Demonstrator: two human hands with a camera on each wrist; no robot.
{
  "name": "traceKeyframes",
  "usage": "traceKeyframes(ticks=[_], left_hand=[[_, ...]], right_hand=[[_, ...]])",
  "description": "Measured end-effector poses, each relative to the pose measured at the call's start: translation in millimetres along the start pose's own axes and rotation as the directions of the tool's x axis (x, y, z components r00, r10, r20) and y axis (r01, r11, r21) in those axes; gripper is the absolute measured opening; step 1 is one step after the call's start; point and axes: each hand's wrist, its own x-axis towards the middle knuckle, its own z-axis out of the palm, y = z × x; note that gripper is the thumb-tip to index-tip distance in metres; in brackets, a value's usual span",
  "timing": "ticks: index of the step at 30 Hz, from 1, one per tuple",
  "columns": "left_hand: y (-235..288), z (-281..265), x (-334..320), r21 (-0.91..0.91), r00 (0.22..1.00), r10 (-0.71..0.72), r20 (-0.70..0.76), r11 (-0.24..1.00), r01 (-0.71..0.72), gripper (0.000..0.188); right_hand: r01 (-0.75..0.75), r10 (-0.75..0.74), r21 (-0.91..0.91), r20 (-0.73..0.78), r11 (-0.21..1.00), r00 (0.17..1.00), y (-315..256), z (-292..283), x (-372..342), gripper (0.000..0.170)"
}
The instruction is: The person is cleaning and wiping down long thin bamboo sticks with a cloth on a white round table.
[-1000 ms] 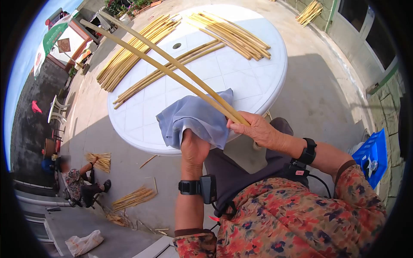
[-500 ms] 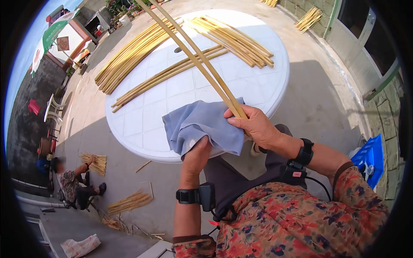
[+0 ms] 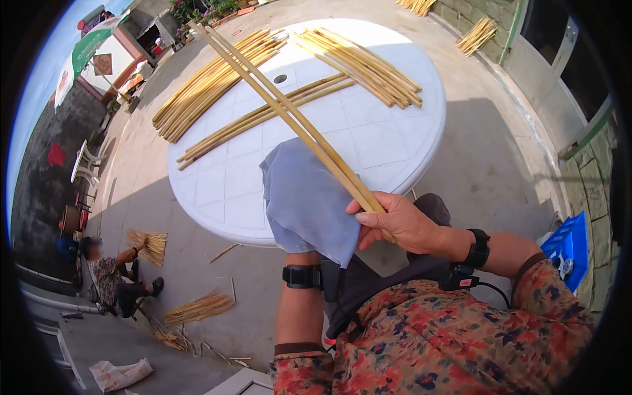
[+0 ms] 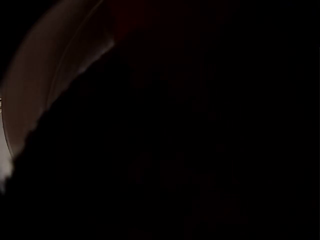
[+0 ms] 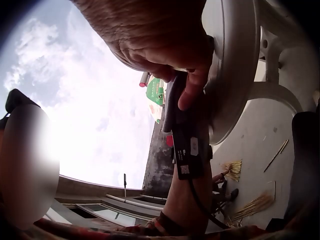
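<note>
In the head view my right hand (image 3: pixel 407 225) pinches two long yellow-brown sticks (image 3: pixel 263 95) near their lower ends. The sticks slant up and away over the table. A blue-grey cloth (image 3: pixel 306 197) is draped over my left hand and hides it down to the wristband (image 3: pixel 301 276); its right edge reaches the sticks beside my right fingers. In the left wrist view almost everything is dark. The right wrist view has my right hand (image 5: pixel 160 40) large at the top, with the left forearm (image 5: pixel 189 205) behind it.
A white round table (image 3: pixel 375 141) carries two bundles of sticks (image 3: pixel 210 89) and a few loose sticks (image 3: pixel 257 122) between them. A blue crate (image 3: pixel 569 247) stands at right. Another person (image 3: pixel 115 280) sits at the lower left, near stalks on the ground (image 3: pixel 201 307).
My left hand, visible at the cloth's front edge before, is now covered by the cloth. The sticks' far ends swung up out of view, then back down and leftward; the right hand kept hold.
</note>
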Motion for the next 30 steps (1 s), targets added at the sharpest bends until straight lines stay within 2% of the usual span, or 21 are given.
traceKeyframes(ticks=[1, 3, 4, 5, 6, 8, 9, 10, 11, 12, 13, 14, 15, 16, 17, 19, 21, 23, 24, 26, 30], left_hand=[[2.7, 0.4, -0.8, -0.044, 1.0, -0.006, -0.015, 0.999, 0.005, 0.053], [10.0, 1.9, -2.8, -0.095, 1.0, -0.007, -0.029, 0.995, 0.004, 0.053], [21.3, 1.4, -7.5, 0.335, 0.996, 0.086, -0.008, 0.939, -0.079, 0.052], [31.7, 2.4, -11.0, 0.7, 0.985, 0.165, 0.048, 0.699, -0.151, 0.051], [40.9, 5.8, -13.5, 0.702, 0.985, 0.165, 0.048, 0.696, -0.151, 0.051], [52.3, 13.0, -16.8, 0.918, 0.989, 0.127, 0.077, 0.378, -0.12, 0.052], [48.6, 12.5, -16.9, 0.918, 0.988, 0.132, 0.083, 0.376, -0.127, 0.052], [41.6, 9.8, -17.0, 0.793, 0.992, 0.116, 0.04, 0.601, -0.102, 0.049], [38.4, 9.1, -16.9, 0.615, 0.996, 0.091, 0.001, 0.785, -0.072, 0.046], [45.7, 18.3, -18.0, 0.619, 0.995, 0.099, -0.002, 0.782, -0.077, 0.046], [58.8, 34.1, -18.8, 0.831, 0.98, 0.166, 0.105, 0.527, -0.179, 0.037], [67.1, 43.0, -15.3, 0.941, 0.954, 0.196, 0.226, 0.21, -0.266, 0.028], [68.6, 48.1, -17.6, 0.938, 0.933, 0.218, 0.287, 0.132, -0.319, 0.027], [67.4, 50.5, -17.9, 0.92, 0.926, 0.227, 0.302, 0.184, -0.345, 0.027], [65.3, 51.6, -17.2, 0.898, 0.92, 0.234, 0.314, 0.242, -0.368, 0.026], [50.7, 44.9, -11.7, 0.824, 0.928, 0.249, 0.276, 0.436, -0.362, 0.025], [32.4, 35.2, -5.3, 0.68, 0.951, 0.254, 0.175, 0.667, -0.303, 0.024], [15.3, 16.5, 12.2, 0.32, 0.985, 0.17, -0.003, 0.934, -0.16, 0.023], [8.6, 2.8, 26.3, 0.098, 0.993, 0.098, -0.06, 0.991, -0.092, 0.022], [-6.9, -33.7, 53.4, -0.247, 0.988, -0.019, -0.154, 0.969, -0.02, 0.021], [-1.1, -46.9, 63.4, -0.326, 0.97, -0.153, -0.189, 0.941, 0.085, 0.018]], right_hand=[[0.003, -0.003, -0.001, -0.002, 1.0, 1.0, 3.0, -6.1, -0.6, 0.025], [-0.002, -0.006, -0.225, -0.035, 0.974, 0.999, 6.9, -16.2, -3.5, 0.026], [0.004, -0.013, -0.224, -0.037, 0.975, 0.999, 4.2, -22.3, -4.7, 0.026], [0.034, -0.075, -0.442, -0.077, 0.897, 0.994, -1.6, -29.7, -3.7, 0.026], [0.046, -0.141, -0.635, -0.101, 0.771, 0.985, -8.2, -32.9, -1.4, 0.026], [0.04, -0.137, -0.637, -0.104, 0.769, 0.985, -22.2, -28.8, 3.8, 0.026], [0.04, -0.135, -0.644, -0.099, 0.764, 0.986, -28.2, -24.4, 6.5, 0.026], [0.05, -0.143, -0.646, -0.093, 0.762, 0.985, -27.0, -23.9, 12.6, 0.026], [0.156, -0.256, -0.728, -0.027, 0.667, 0.966, -22.4, -25.6, 22.0, 0.025], [0.253, -0.356, -0.794, 0.049, 0.553, 0.933, -18.9, -26.1, 30.1, 0.024], [0.262, -0.362, -0.793, 0.056, 0.55, 0.93, -15.3, -23.0, 34.3, 0.024], [0.248, -0.375, -0.849, 0.065, 0.467, 0.925, -10.5, -17.8, 38.0, 0.022], [0.232, -0.382, -0.895, 0.076, 0.381, 0.921, -6.8, -10.5, 41.5, 0.021], [0.148, -0.317, -0.926, 0.032, 0.349, 0.948, -9.0, -0.3, 43.5, 0.018], [0.156, -0.318, -0.925, 0.041, 0.346, 0.947, -5.9, 3.7, 44.4, 0.018], [0.083, -0.311, -0.968, 0.006, 0.238, 0.95, 2.0, 11.4, 46.8, 0.019], [0.108, -0.308, -0.965, 0.029, 0.241, 0.951, 0.9, 12.5, 48.4, 0.019], [0.114, -0.302, -0.962, 0.035, 0.249, 0.953, 0.0, 7.8, 40.8, 0.019], [0.102, -0.268, -0.965, 0.035, 0.243, 0.963, -2.2, 6.0, 33.0, 0.019], [0.104, -0.226, -0.967, 0.05, 0.232, 0.973, -2.1, 1.1, 17.2, 0.019], [0.065, -0.162, -0.953, 0.017, 0.295, 0.987, 0.4, -27.1, -30.5, 0.019]])
